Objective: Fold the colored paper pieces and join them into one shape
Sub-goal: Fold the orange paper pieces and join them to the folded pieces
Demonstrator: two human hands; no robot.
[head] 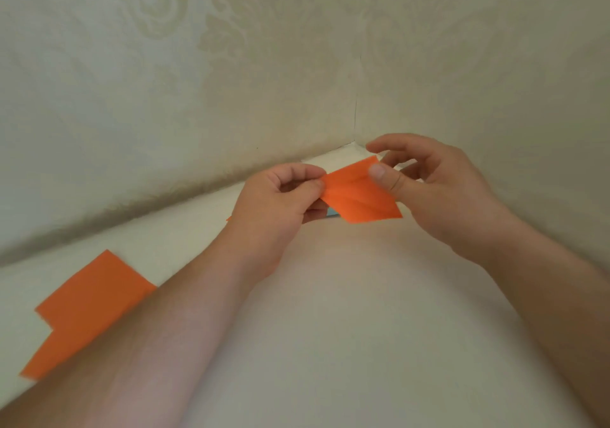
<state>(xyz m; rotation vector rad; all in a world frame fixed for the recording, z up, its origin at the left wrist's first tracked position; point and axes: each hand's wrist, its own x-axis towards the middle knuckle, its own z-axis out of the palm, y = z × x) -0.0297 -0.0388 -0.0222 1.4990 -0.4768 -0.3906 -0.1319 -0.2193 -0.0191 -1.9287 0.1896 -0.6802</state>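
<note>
Two walls (231,64) covered in pale, damask-patterned paper meet in a corner at the far right of the table (363,312), a white surface that runs from that corner toward the near edge. Both bare forearms cross the table from its near edge toward the far corner. By the table's left edge, close to the near-left corner, lie the flat orange sheets (89,308), one overlapping another so their outline steps; the left forearm covers their right side.

The left hand (280,209) is held above the table, its fingers curled in, with the thumb and forefinger pinching the left tip of the folded orange piece (359,196). The right hand (439,190) holds the same piece at its upper right corner: the thumb presses on the front face, the other fingers are loosely bent behind, and the forefinger arches above the paper's top point. The folded orange piece is a small slanted four-sided shape with soft creases across its face, held up off the table between the two hands, over the part of the surface nearest the far corner.

Just under the folded piece, beside the left hand's fingers, a sliver of blue paper (331,212) shows; whether it rests on the table or is held I cannot tell. A tiny orange tip (229,219) pokes out at the left side of the left wrist.
</note>
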